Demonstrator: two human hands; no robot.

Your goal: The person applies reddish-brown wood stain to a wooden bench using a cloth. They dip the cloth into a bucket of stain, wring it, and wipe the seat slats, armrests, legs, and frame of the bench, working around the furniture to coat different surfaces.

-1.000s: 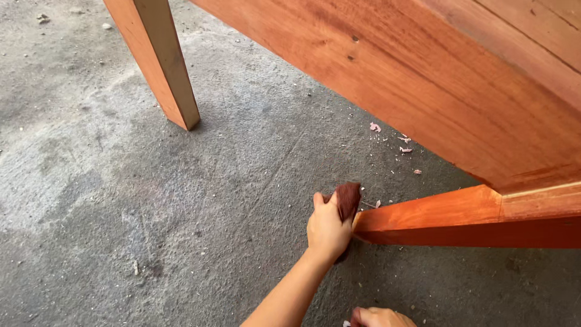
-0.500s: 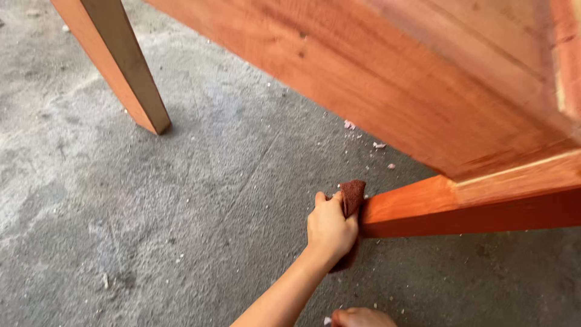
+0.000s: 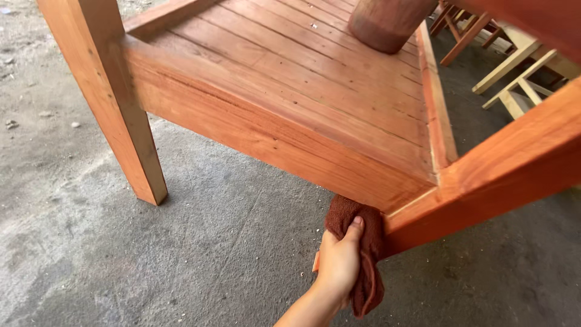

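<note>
The left hand [image 3: 339,261] is closed around a dark reddish-brown cloth [image 3: 358,242], thumb on top, pressing it against the end of the reddish-orange wooden leg [image 3: 484,181] of the overturned slatted wooden furniture frame [image 3: 290,91], so the rag bears flat on the wood.

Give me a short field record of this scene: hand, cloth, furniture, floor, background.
Hand in view: one hand, reaching up from the bottom edge; which hand it is cannot be told
Grip: closed on the cloth, thumb on top
Cloth: dark red rag, pressed against the frame corner
Furniture: reddish wooden slatted frame lying on its side
Leg: one square wooden leg standing on the floor
Floor: grey concrete floor
Background: pale unfinished wooden pieces, upper right
</note>
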